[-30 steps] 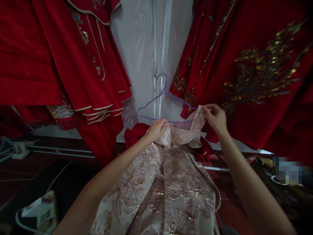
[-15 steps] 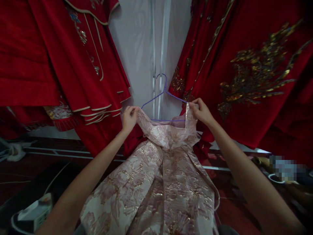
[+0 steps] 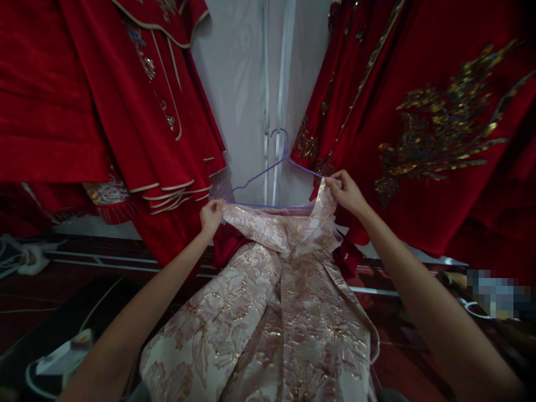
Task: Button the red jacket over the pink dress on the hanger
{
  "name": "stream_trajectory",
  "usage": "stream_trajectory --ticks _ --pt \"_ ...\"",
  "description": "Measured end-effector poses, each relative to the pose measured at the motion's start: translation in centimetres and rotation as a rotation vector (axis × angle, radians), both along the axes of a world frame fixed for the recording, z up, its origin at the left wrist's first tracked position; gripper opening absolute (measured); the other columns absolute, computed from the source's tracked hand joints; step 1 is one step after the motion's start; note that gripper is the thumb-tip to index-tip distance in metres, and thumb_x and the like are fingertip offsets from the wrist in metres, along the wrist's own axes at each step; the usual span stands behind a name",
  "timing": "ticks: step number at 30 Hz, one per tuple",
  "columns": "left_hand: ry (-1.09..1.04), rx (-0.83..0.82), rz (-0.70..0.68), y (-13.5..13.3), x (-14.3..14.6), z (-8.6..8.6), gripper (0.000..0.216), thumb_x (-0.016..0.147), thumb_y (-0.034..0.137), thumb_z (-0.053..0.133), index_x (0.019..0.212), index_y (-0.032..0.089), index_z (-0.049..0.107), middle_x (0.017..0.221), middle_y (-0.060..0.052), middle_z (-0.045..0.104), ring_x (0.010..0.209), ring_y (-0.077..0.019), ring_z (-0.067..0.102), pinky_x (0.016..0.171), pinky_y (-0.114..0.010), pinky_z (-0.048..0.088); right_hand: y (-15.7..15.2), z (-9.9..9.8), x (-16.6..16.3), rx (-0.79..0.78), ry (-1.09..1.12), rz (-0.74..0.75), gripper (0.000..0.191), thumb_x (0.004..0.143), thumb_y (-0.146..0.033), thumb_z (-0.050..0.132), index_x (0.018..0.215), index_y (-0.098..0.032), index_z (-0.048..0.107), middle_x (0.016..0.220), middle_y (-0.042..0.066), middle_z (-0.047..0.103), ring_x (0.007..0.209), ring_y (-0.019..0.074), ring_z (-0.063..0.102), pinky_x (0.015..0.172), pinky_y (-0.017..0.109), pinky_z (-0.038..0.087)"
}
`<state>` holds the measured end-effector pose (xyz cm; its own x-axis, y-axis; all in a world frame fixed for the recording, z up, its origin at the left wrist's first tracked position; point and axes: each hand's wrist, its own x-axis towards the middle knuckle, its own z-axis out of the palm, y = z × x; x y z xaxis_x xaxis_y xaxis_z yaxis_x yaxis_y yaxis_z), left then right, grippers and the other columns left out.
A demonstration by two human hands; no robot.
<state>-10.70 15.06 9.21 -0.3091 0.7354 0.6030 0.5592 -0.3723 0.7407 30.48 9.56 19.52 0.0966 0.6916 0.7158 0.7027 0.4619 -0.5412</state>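
Observation:
A pale pink dress (image 3: 318, 301) with a shiny floral pattern spreads down from my hands toward me. A thin purple hanger (image 3: 264, 168) sits in its neckline, hook upward, its left end showing beyond the fabric. My left hand (image 3: 210, 216) pinches the left shoulder strap close to that end. With thumb and fingers closed, my right hand (image 3: 344, 190) holds the right strap, where the hanger's right arm goes in under the fabric. The strap covers the hanger's right tip.
Red embroidered garments hang at the left (image 3: 146, 111) and the right (image 3: 419, 123). Between them stands a pale panel (image 3: 234, 84) with metal strips. A white power strip (image 3: 62, 354) with a cord lies at lower left. A metal rail (image 3: 125, 265) runs low behind.
My left hand has moved left and slightly down, pulling the left strap outward, so more of the hanger's left end shows. My right hand stays nearly in place.

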Motion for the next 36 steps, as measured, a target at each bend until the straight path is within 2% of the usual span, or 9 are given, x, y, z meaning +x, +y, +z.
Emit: stream_trajectory --ticks 8,16,24,28,32,34,36 --pt "-0.044 0.07 -0.077 -0.3 0.4 1.2 0.033 0.081 0.044 0.048 0.084 0.016 0.065 0.079 -0.005 0.067 0.071 -0.0166 0.06 0.067 -0.025 0.046 0.0 0.1 0.2 0.01 -0.005 0.023 0.028 0.078 -0.048 0.054 0.083 -0.021 0.049 0.072 0.0 0.055 0.061 0.0135 0.049 0.057 0.026 0.04" --pt "-0.091 0.04 -0.095 0.1 -0.2 -0.2 0.034 0.081 0.045 0.048 0.086 0.015 0.064 0.08 -0.006 0.067 0.073 -0.017 0.061 0.069 -0.025 0.046 0.3 -0.1 0.3 -0.005 0.011 0.016 0.031 0.078 -0.052 0.054 0.082 -0.022 0.049 0.066 -0.001 0.054 0.057 0.0132 0.046 0.053 0.024 0.037" --pt "-0.066 0.02 -0.063 -0.4 -0.5 -0.1 0.035 0.081 0.046 0.048 0.084 0.015 0.064 0.075 -0.005 0.065 0.068 -0.0164 0.059 0.064 -0.024 0.045 0.0 0.2 0.1 0.014 0.006 0.004 0.031 0.077 -0.053 0.054 0.081 -0.022 0.049 0.067 0.0 0.055 0.059 0.0142 0.047 0.055 0.026 0.039" --pt "-0.042 0.075 -0.096 -0.3 0.4 1.8 0.034 0.081 0.044 0.049 0.084 0.015 0.065 0.079 -0.005 0.066 0.072 -0.0165 0.059 0.068 -0.025 0.045 0.0 0.1 0.2 -0.015 0.008 0.025 0.031 0.077 -0.051 0.055 0.08 -0.021 0.048 0.066 -0.001 0.053 0.057 0.0127 0.046 0.053 0.025 0.037" --pt "0.03 0.163 -0.287 0.0 3.0 6.0 0.033 0.08 0.044 0.051 0.083 0.015 0.067 0.084 -0.005 0.068 0.079 -0.0168 0.06 0.073 -0.025 0.046 -0.1 0.1 0.0 -0.038 0.048 0.071 0.03 0.076 -0.049 0.057 0.078 -0.021 0.048 0.063 -0.002 0.05 0.055 0.0117 0.043 0.05 0.024 0.036" --pt "0.078 0.102 -0.418 0.1 3.8 7.8 0.037 0.077 0.049 0.055 0.082 0.015 0.068 0.084 -0.005 0.069 0.079 -0.0176 0.06 0.072 -0.026 0.046 -0.2 0.2 -0.1 -0.034 0.086 0.077 0.029 0.075 -0.048 0.058 0.076 -0.021 0.048 0.063 -0.002 0.05 0.056 0.0117 0.043 0.051 0.024 0.037" --pt "0.035 -0.035 -0.492 0.4 3.8 8.5 0.046 0.077 0.056 0.052 0.079 0.013 0.069 0.077 -0.006 0.068 0.074 -0.018 0.061 0.067 -0.026 0.047 -0.1 0.2 -0.2 -0.047 0.118 0.079 0.028 0.073 -0.046 0.059 0.074 -0.021 0.048 0.064 -0.002 0.052 0.056 0.0119 0.044 0.051 0.024 0.037"
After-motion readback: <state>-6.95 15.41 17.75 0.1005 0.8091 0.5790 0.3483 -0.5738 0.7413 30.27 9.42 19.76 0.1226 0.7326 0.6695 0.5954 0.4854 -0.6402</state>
